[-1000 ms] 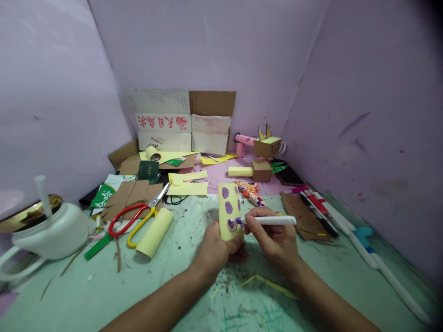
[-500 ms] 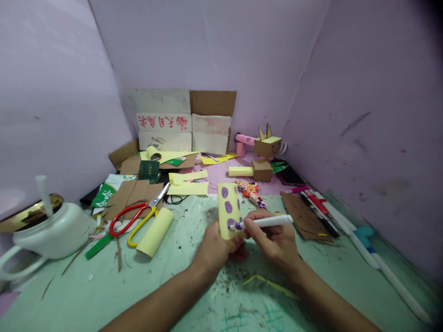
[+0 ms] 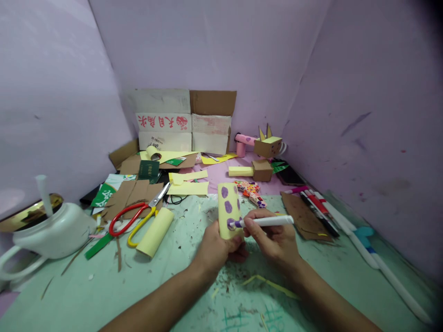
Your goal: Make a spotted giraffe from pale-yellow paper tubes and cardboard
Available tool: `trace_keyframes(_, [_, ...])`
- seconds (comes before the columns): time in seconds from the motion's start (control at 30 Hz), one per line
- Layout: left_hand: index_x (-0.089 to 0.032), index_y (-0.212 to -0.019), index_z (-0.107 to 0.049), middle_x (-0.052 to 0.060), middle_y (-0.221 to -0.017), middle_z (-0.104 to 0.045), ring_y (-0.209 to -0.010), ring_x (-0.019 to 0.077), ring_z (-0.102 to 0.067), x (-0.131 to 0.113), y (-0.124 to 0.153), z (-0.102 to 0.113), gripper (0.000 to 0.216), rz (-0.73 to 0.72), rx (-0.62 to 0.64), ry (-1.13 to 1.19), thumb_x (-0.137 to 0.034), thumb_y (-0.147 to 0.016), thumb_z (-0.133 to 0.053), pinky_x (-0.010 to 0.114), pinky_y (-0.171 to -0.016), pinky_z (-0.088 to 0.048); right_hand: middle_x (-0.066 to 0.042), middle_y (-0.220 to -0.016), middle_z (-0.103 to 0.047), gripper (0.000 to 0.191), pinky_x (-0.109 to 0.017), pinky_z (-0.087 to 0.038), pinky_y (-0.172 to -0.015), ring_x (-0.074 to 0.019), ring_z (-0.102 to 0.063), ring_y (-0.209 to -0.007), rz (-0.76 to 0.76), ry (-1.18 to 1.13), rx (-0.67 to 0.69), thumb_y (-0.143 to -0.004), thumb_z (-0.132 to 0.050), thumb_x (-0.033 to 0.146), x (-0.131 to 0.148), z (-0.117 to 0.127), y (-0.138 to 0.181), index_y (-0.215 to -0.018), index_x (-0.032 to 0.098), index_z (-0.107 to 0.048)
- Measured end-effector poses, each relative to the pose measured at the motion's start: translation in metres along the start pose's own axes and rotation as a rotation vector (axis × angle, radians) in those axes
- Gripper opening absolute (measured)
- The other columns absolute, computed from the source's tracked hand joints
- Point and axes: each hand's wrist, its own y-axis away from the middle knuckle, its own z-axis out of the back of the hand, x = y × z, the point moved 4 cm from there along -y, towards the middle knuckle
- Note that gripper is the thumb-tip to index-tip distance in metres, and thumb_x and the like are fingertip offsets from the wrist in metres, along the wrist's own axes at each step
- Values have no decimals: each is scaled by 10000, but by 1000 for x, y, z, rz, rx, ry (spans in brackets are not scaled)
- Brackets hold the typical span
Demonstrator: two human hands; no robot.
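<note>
A yellow paper tube (image 3: 226, 196) with several purple spots stands nearly upright in the middle of the table. My left hand (image 3: 216, 246) is closed round its lower end. Between the fingers of my right hand (image 3: 277, 237) is a white marker pen (image 3: 273, 221). Its purple tip touches a spot low on the tube's side. To the left lies a plain yellow paper tube (image 3: 155, 233), beside scissors (image 3: 138, 216) with one red and one yellow handle.
A white pot (image 3: 55, 237) stands at the left. Several markers (image 3: 320, 207) and a cardboard piece (image 3: 306, 216) lie at the right. Behind are a cardboard box with a yellow handle (image 3: 262, 170), yellow paper strips (image 3: 188, 188) and an unfolded carton (image 3: 164, 122) against the wall.
The marker tip has shifted slightly over the lowest spot on the tube. My left hand and the tube stay in place.
</note>
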Motion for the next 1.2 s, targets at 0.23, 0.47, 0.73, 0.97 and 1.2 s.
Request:
trace_keyframes(0.23, [-126, -882, -594, 33, -618, -645, -538, 171, -597, -1, 0, 0, 510, 8, 0, -2, -423, -554, -846, 299, -525, -515, -4, -541, -606, 156, -251, -453, -455, -139, -568, -477, 6, 49, 16, -846, -569, 252, 2, 1, 0, -712, 184, -613])
trace_keyframes(0.47, [-140, -899, -589, 27, -663, -666, -562, 178, -631, 3, 0, 3, 421, 23, 6, 11, -321, -592, -813, 294, -535, -524, 7, -516, -587, 166, -243, -429, -421, -136, -554, -451, -6, 52, -2, -840, -582, 267, 2, 2, -2, -697, 185, -606])
trace_keyframes(0.73, [-137, -895, -581, 24, -661, -672, -546, 166, -630, 4, -2, 4, 378, 21, 6, 19, -285, -615, -786, 284, -526, -525, 6, -536, -607, 130, -237, -440, -419, -136, -579, -457, -51, -30, -48, -846, -596, 275, -3, 2, -1, -759, 181, -620])
trace_keyframes(0.97, [-132, -915, -576, 20, -657, -671, -546, 156, -629, 3, 0, 3, 374, 21, 10, 10, -273, -635, -781, 274, -529, -527, 0, -554, -614, 112, -241, -445, -425, -141, -586, -470, -44, -25, -40, -846, -597, 268, -1, 1, -1, -784, 178, -623])
trace_keyframes(1.2, [-127, -934, -575, 26, -674, -671, -561, 161, -629, 3, -1, 4, 403, 7, 30, 28, -294, -636, -789, 274, -527, -525, -3, -560, -607, 132, -245, -447, -443, -137, -572, -476, -19, -5, -32, -848, -587, 260, -1, 1, -1, -755, 174, -624])
